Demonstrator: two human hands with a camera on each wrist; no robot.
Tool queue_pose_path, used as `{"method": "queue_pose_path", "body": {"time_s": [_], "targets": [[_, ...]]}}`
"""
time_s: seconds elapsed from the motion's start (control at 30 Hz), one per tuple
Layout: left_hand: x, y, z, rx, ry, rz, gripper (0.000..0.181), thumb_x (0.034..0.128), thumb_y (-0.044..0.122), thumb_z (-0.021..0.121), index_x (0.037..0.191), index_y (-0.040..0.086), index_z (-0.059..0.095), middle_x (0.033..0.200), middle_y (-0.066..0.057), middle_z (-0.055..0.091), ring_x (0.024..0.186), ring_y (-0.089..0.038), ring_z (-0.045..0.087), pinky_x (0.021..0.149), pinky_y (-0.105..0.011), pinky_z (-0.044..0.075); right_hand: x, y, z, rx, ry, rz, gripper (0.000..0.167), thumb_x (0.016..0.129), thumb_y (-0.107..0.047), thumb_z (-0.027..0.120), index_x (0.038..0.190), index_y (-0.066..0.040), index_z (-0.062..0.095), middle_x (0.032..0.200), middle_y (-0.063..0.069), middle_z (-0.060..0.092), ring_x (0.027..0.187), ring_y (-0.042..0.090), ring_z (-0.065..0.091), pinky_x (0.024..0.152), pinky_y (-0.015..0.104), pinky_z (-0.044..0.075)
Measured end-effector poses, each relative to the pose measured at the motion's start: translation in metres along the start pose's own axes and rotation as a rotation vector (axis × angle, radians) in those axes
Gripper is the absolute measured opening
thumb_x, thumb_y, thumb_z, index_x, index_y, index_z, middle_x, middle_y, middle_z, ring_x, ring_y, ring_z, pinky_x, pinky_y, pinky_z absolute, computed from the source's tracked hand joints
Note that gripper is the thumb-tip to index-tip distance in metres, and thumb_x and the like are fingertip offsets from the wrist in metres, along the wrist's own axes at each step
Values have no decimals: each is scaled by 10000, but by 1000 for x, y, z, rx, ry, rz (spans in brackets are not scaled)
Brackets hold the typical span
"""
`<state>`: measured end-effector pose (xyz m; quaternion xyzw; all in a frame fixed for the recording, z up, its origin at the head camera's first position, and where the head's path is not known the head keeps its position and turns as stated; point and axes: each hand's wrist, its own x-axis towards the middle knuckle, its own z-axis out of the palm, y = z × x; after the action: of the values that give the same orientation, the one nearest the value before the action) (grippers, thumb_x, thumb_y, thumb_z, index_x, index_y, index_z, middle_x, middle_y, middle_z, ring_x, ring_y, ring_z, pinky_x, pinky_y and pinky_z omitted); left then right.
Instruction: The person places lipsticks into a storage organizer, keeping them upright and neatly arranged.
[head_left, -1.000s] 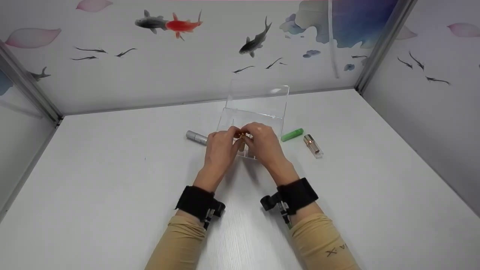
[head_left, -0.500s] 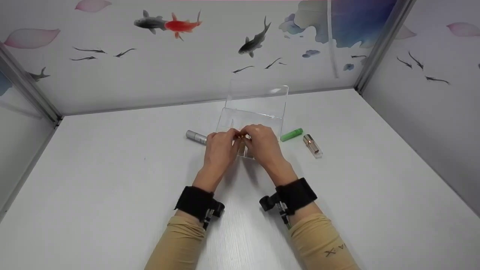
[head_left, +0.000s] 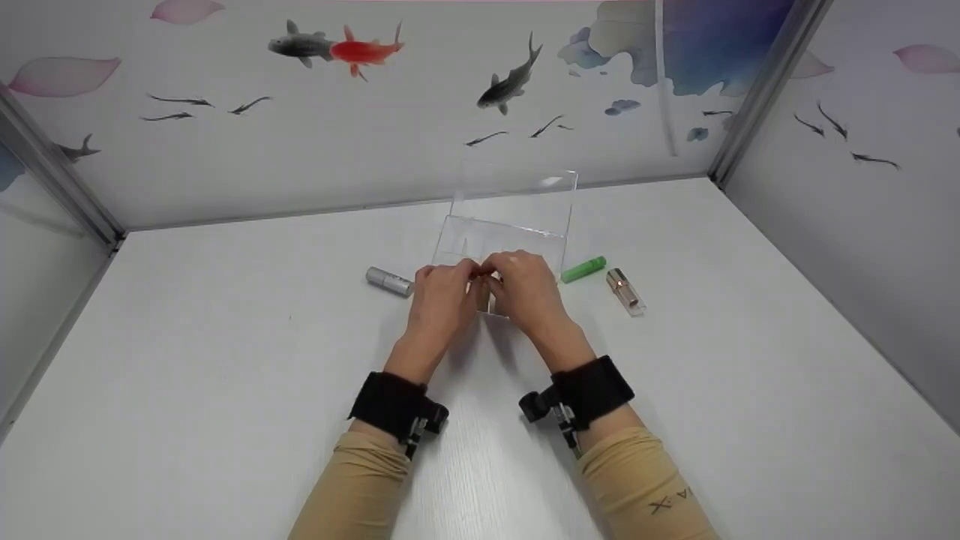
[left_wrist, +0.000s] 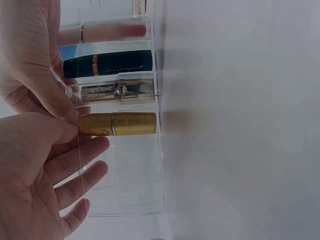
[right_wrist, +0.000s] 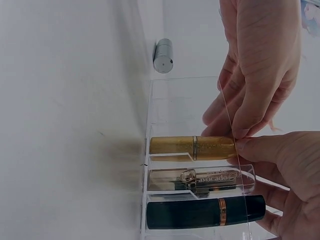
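Note:
A gold lipstick tube (left_wrist: 117,124) stands upright in a compartment of the clear organizer box (right_wrist: 185,82). My left hand (head_left: 442,300) pinches its upper end between thumb and fingers. On the other side my right hand (head_left: 529,292) holds the same end, its thumb against the tube in the right wrist view. Beside the gold tube stand a clear-cased lipstick (left_wrist: 117,91), a dark green lipstick (left_wrist: 107,64) and a pinkish tube (left_wrist: 112,33), each in its own compartment. From the head view, the hands hide most of the box front.
A silver tube (head_left: 389,282) lies left of the box. To the right are a green tube (head_left: 583,269) and a gold lipstick with a clear end (head_left: 625,292). The box's transparent lid (head_left: 517,195) stands raised behind, close to the printed wall (head_left: 420,142).
Both hands have lowered slightly with the gold lipstick tube, which now sits deeper in the box. The silver tube has shifted a little left and toward me.

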<state>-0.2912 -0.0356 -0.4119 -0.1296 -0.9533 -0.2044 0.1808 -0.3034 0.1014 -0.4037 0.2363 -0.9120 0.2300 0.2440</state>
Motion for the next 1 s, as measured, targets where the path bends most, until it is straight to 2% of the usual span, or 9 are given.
{"method": "queue_pose_path", "body": {"time_s": [0.27, 0.47, 0.8, 1.0], "targets": [[1, -1, 1, 4, 11, 14, 152, 1002, 218, 598, 1059, 99, 672, 993, -55, 769, 958, -267, 717, 987, -468, 464, 0, 0, 0, 14, 2, -4, 54, 874, -22, 731, 922, -38, 749, 892, 104, 773, 812, 289, 702, 805, 456, 546], [1, -1, 0, -10, -18, -2, 169, 1003, 232, 596, 1077, 103, 677, 1030, -54, 766, 999, -261, 711, 1003, -469, 454, 1, -1, -1, -3, -10, 6, 67, 874, -24, 725, 928, -45, 757, 891, 97, 775, 805, 289, 698, 805, 462, 543], [1, -1, 0, -16, -7, 2, 173, 990, 226, 616, 1085, 98, 682, 1048, -51, 766, 1011, -254, 712, 998, -470, 461, 1, 0, 0, 8, -14, 5, 67, 876, -18, 719, 931, -35, 755, 890, 109, 774, 799, 301, 692, 797, 471, 540], [0, -1, -3, -34, -27, -10, 197, 1001, 240, 600, 1102, 96, 688, 1069, -64, 758, 1042, -263, 701, 1029, -481, 449, 0, -1, -1, 6, -24, 12, 69, 882, -26, 716, 939, -32, 754, 893, 114, 771, 809, 303, 692, 793, 485, 542]]}}
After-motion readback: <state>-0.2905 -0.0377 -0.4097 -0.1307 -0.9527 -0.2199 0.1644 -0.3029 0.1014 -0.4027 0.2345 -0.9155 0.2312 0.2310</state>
